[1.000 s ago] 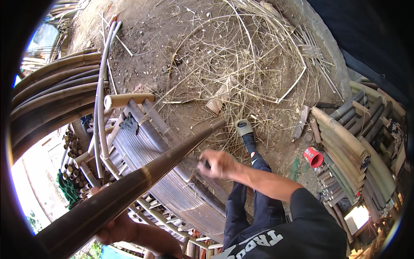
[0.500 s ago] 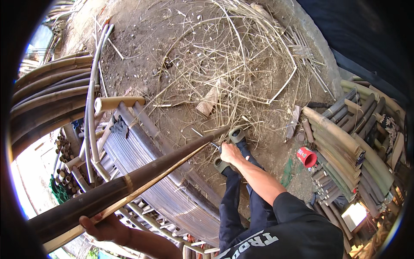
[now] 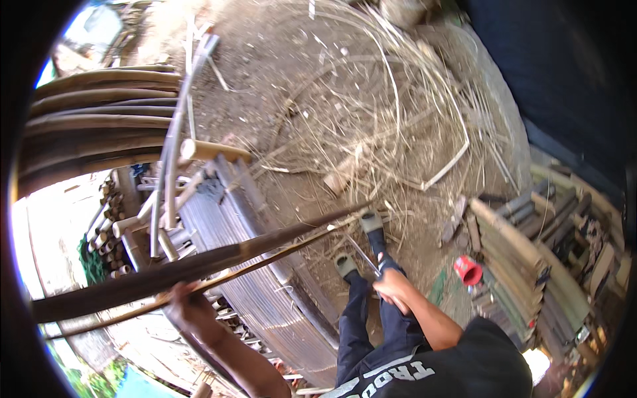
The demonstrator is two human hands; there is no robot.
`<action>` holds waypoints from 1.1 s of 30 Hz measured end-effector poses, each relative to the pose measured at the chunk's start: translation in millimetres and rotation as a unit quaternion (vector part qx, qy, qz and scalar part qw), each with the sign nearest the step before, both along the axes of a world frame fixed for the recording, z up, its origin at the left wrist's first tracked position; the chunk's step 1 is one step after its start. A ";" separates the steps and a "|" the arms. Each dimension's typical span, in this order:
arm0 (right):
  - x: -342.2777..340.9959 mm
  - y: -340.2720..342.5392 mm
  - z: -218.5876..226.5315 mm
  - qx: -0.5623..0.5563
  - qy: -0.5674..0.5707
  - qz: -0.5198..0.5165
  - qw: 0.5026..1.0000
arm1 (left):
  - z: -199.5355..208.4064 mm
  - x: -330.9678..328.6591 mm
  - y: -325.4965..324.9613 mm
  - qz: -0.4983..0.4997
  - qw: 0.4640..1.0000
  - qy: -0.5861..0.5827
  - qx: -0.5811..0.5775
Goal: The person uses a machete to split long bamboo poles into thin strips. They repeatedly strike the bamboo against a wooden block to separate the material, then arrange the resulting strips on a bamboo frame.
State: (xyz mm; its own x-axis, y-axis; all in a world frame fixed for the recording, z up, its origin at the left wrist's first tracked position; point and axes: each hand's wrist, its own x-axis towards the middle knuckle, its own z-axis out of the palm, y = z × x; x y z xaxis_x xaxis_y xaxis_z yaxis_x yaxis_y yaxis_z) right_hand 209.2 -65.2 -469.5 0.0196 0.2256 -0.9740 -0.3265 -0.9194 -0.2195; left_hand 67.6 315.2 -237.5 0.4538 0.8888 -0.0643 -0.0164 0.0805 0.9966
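And there was the left hand (image 3: 191,310), its fingers closed on a split strip (image 3: 233,273) of bamboo! Right above those fingers slanted the dark pole (image 3: 133,285), running out past them to the far right; whether the fingertips touched it too, I couldn't tell. Over to the right hand (image 3: 395,290), and those fingers were wrapped tight round a knife (image 3: 363,255), blade angled up and left towards the strip's far end. A ribbed panel (image 3: 272,318) lay between the two hands, beneath the pole. Just beyond the right fingers, two sandals (image 3: 345,265)! Right of them, well apart, a red bucket (image 3: 468,270) beside stacked bamboo (image 3: 507,245). Farthest out, ahead of both hands, pale shavings (image 3: 371,119) littered the dirt floor (image 3: 245,86).
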 end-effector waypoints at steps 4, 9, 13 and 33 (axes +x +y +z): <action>39.7 17.1 166.3 0.190 -0.115 -0.158 0.962 | 22.6 51.8 -34.0 -0.001 0.999 0.030 -0.038; 122.2 176.6 349.7 0.619 -0.145 -0.181 0.750 | 71.9 103.3 -62.5 -0.162 0.986 0.036 -0.030; 124.1 248.8 411.0 0.666 -0.085 -0.179 0.719 | 115.4 109.5 -89.3 -0.088 0.994 -0.071 -0.007; 207.8 133.4 404.8 0.487 -0.438 -0.436 0.617 | 251.2 -152.4 99.9 0.523 0.826 -0.162 0.130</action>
State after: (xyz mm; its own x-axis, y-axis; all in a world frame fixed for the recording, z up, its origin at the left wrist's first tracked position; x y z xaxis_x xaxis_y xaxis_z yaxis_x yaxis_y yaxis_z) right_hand 417.1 68.2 -64.7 0.9702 0.2270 0.0850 0.0316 0.2296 -0.9728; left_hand -84.9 415.1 13.7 -0.6165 0.7700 0.1645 -0.2115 -0.3632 0.9074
